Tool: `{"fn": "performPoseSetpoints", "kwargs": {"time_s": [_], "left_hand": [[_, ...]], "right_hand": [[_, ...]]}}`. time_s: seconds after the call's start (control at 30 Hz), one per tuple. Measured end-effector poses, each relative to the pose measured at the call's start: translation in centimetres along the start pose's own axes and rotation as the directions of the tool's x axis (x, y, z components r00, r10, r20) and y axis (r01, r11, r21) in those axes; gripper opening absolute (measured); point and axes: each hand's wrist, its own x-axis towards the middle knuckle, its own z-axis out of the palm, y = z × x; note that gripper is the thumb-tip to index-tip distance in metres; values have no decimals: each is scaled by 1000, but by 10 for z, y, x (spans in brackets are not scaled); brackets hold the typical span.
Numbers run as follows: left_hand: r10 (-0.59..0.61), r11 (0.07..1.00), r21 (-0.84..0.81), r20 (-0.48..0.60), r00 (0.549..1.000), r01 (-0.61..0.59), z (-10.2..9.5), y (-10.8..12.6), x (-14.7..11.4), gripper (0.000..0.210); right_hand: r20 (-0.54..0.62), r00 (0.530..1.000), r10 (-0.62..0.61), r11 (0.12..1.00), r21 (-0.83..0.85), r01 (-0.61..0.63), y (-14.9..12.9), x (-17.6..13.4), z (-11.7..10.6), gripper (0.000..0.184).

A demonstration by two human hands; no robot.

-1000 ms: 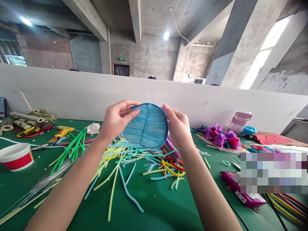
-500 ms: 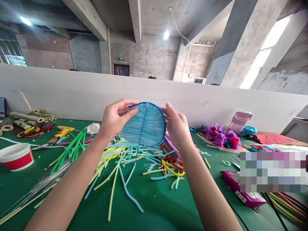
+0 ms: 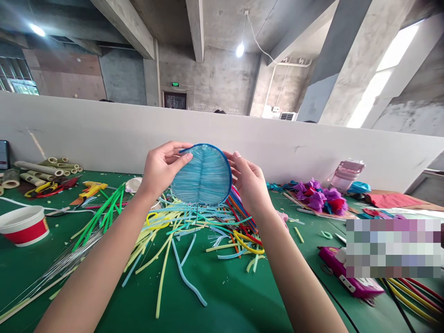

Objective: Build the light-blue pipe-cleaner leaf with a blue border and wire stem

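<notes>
A round, light blue craft leaf (image 3: 203, 178) with fine side ribs and a centre line is held up over the table. Dark blue trim runs round its top and right edge, and a thin wire stem (image 3: 197, 217) hangs from its bottom. My left hand (image 3: 163, 164) pinches the upper left edge between thumb and fingers, with the trim's loose end by the fingertips. At the right edge, my right hand (image 3: 250, 182) has its curled fingers on the trim, partly behind the rim, thumb raised in front.
Chenille stems (image 3: 166, 222) in several colours lie below the hands on a green table (image 3: 243, 305). Left are a paper cup (image 3: 26, 226), a yellow glue gun (image 3: 92, 189) and bamboo pieces (image 3: 52, 169). Right are purple flowers (image 3: 317, 196), a bottle (image 3: 347, 175) and a magenta pack (image 3: 350, 273).
Both hands and the blue leaf have shifted slightly left and a little upward. The right fingers stay at the leaf's right edge. Things on the table have not moved.
</notes>
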Motion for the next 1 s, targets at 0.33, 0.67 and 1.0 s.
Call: {"fn": "performPoseSetpoints", "kwargs": {"time_s": [0.33,0.67,1.0], "left_hand": [[-4,1000,-25,17,1000,4,3,2,-2,37],[2,1000,-26,35,999,-1,5,8,-4,36],[-13,999,-49,32,999,14,5,8,-4,36]], "right_hand": [[-43,999,4,999,40,-2,8,2,1,39],[-131,990,-53,998,21,56,11,4,2,32],[-145,986,-81,997,6,82,11,3,2,29]]}}
